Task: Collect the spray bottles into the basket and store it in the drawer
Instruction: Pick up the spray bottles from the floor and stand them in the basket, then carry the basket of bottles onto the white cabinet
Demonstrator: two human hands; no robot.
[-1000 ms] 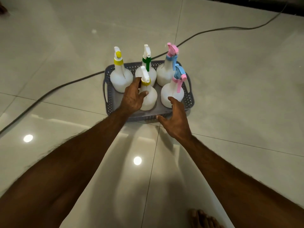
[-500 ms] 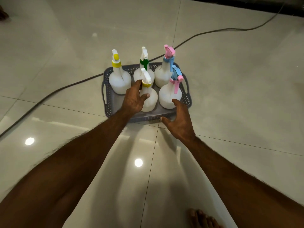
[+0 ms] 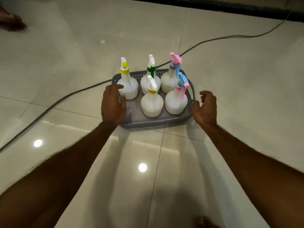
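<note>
A grey perforated basket [image 3: 153,123] sits on the tiled floor with several white spray bottles upright inside. One has a yellow collar [image 3: 127,84], one a green collar [image 3: 150,76], one a pink head with blue trigger [image 3: 170,79]. In front stand a yellow-ringed bottle [image 3: 152,102] and a blue-headed bottle with pink trigger [image 3: 176,101]. My left hand [image 3: 113,104] hovers over the basket's left side, fingers apart, thumb near the yellow-collar bottle. My right hand [image 3: 205,107] is at the basket's right handle, fingers curled but apart, holding nothing.
A dark cable [image 3: 69,96] runs across the glossy floor behind the basket toward the far right. A dark wall base [image 3: 213,4] lines the far edge. Another person's foot [image 3: 11,22] shows top left; my own foot [image 3: 205,222] at the bottom.
My left hand let go of the front yellow-ringed bottle and moved to the basket's left side. My right hand shifted from the front rim to the right handle.
</note>
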